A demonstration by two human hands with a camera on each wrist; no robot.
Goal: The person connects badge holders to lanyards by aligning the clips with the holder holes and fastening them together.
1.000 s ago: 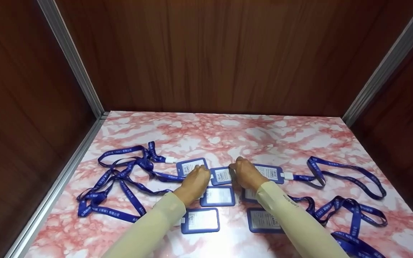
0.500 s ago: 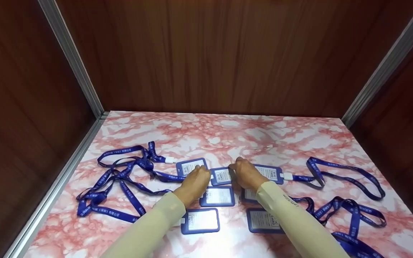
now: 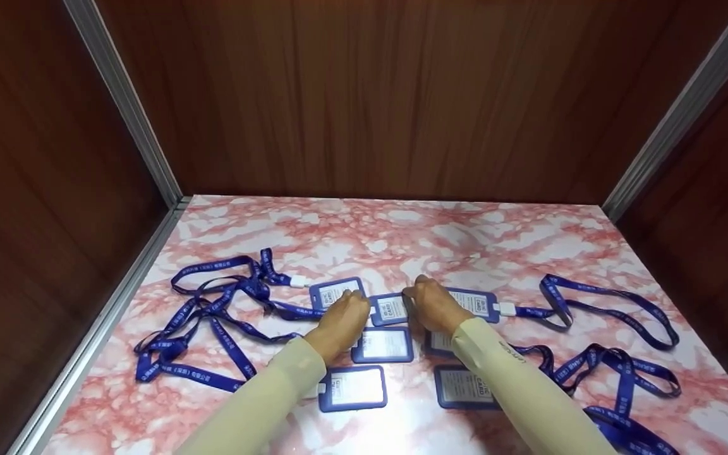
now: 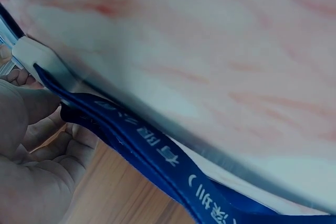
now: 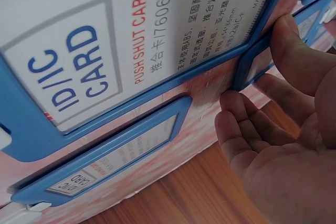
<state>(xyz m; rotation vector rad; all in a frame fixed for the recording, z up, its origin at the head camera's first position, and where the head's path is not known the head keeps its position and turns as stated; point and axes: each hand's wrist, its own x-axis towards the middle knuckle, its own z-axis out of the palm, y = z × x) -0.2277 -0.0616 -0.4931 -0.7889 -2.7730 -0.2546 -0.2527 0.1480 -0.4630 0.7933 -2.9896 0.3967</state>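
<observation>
A blue-framed badge holder (image 3: 391, 309) lies at the middle of the group in the head view, between my two hands. My left hand (image 3: 346, 317) pinches the white clip (image 4: 44, 61) at its left end. From this clip a blue lanyard (image 4: 152, 140) with white lettering runs off. At the opposite end, my right hand (image 3: 436, 304) pinches the holder's edge between thumb and fingers; in the right wrist view the thumb (image 5: 294, 40) lies on its frame. Parts of the holder are hidden under both hands.
Around the hands lie several more badge holders, one at upper left (image 3: 332, 294), one at right (image 3: 479, 304), others nearer, such as the lower left one (image 3: 354, 388). Tangled lanyards (image 3: 212, 303) spread left; more lanyards (image 3: 623, 366) lie right. Wood-grain panels (image 3: 364, 101) enclose the marbled table (image 3: 364, 234).
</observation>
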